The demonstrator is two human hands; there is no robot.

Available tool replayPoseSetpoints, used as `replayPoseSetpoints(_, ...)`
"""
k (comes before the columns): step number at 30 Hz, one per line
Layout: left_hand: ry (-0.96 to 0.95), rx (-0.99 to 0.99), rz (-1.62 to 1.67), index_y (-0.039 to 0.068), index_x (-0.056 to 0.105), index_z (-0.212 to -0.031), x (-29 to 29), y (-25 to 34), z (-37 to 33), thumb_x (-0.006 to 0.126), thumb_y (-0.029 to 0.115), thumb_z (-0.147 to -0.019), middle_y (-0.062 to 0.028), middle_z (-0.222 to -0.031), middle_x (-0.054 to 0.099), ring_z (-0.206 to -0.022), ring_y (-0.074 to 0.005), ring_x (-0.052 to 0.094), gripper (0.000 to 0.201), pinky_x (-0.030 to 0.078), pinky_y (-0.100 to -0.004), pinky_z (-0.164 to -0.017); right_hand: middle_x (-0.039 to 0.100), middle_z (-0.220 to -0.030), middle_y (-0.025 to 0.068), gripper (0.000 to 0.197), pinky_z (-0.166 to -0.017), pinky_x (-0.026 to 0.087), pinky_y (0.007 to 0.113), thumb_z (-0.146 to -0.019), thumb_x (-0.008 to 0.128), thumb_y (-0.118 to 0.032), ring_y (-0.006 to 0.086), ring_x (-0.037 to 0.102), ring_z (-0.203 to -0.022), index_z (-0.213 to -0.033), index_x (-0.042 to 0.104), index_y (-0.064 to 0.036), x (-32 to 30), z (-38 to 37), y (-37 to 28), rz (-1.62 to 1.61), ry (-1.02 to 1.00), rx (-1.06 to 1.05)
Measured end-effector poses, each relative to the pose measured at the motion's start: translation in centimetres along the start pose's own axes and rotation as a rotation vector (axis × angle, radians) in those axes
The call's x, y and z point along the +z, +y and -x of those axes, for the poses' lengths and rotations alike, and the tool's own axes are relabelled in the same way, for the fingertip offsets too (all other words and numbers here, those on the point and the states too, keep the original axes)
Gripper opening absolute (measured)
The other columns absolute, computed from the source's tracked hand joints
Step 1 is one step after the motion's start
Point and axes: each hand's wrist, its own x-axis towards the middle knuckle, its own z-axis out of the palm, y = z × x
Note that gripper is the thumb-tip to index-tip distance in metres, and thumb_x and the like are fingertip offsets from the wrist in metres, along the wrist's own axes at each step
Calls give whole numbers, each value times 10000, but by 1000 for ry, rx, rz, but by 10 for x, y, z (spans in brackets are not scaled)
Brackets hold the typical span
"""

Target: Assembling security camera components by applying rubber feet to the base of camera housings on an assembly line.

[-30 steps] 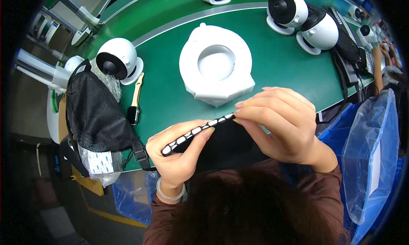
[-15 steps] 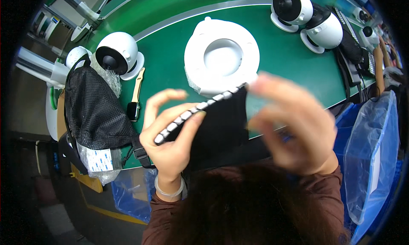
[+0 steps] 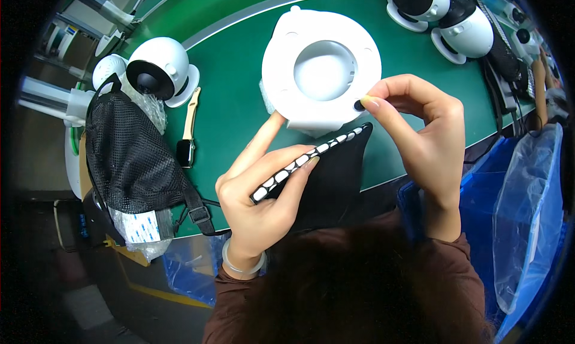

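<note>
My left hand [image 3: 254,206] grips a bent black sheet [image 3: 332,185] whose upper edge shows a row of white patches. Its index finger stretches out to the lower rim of a white round housing [image 3: 278,62] with a wide hole in the middle. Between the thumb and index finger of my right hand [image 3: 431,128] is a small black round pad [image 3: 359,105], against the housing's lower right rim. Whether the pad is stuck there or only held, I cannot tell. Under the housing, clear bubble wrap [image 3: 265,97] peeks out at the left.
To the left stand a white camera [image 3: 162,65], a wristwatch [image 3: 185,149] and a black mesh bag [image 3: 129,146]. More white cameras [image 3: 470,35] and a keyboard [image 3: 494,29] are at the far right. Blue bins with clear liners [image 3: 515,224] stand beyond the table's edge.
My right hand has moved from the sheet's far end up to the housing, and the black pad now shows at its fingertips. My left index finger has reached forward to the housing's rim.
</note>
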Motion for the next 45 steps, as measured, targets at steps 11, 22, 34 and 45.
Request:
replayPoseSetpoints(11, 17, 15, -5, -5, 643, -771, 2, -1, 1, 658, -84, -582, -256, -1014, 549, -815, -197, 607, 205, 455, -232, -678, 599, -707, 59, 81, -663, 447, 196, -718, 621, -29, 99, 572, -675, -743, 583, 37, 7, 2, 0, 76, 85, -63)
replayPoseSetpoints(22, 12, 12, 20, -11, 643, -762, 1, -2, 0, 656, -90, -575, -261, -1003, 553, -822, -205, 604, 204, 450, -237, -690, 597, -709, 54, 80, -657, 445, 195, -715, 627, -35, 96, 570, -665, -735, 580, 26, 8, 3, -1, 116, 86, -77)
replayPoseSetpoints(34, 76, -84, 117, -44, 636, -727, -15, -2, 6, 629, -87, -520, -290, -997, 537, -895, -274, 572, 212, 428, -280, -772, 613, -851, 139, 228, -680, 449, 217, -823, 454, -9, 156, 594, -789, -1045, 439, 40, -1, 12, 16, -132, 110, -79)
replayPoseSetpoints(45, 91, -255, 274, -57, 617, -698, -24, 16, 12, 621, -100, -546, -155, -679, 619, -608, -176, 601, 158, 457, -216, -590, 611, -786, 106, 250, -593, 459, 257, -554, 670, 43, 198, 589, -688, -795, 617, 1, -9, 25, 1, 166, -111, -425)
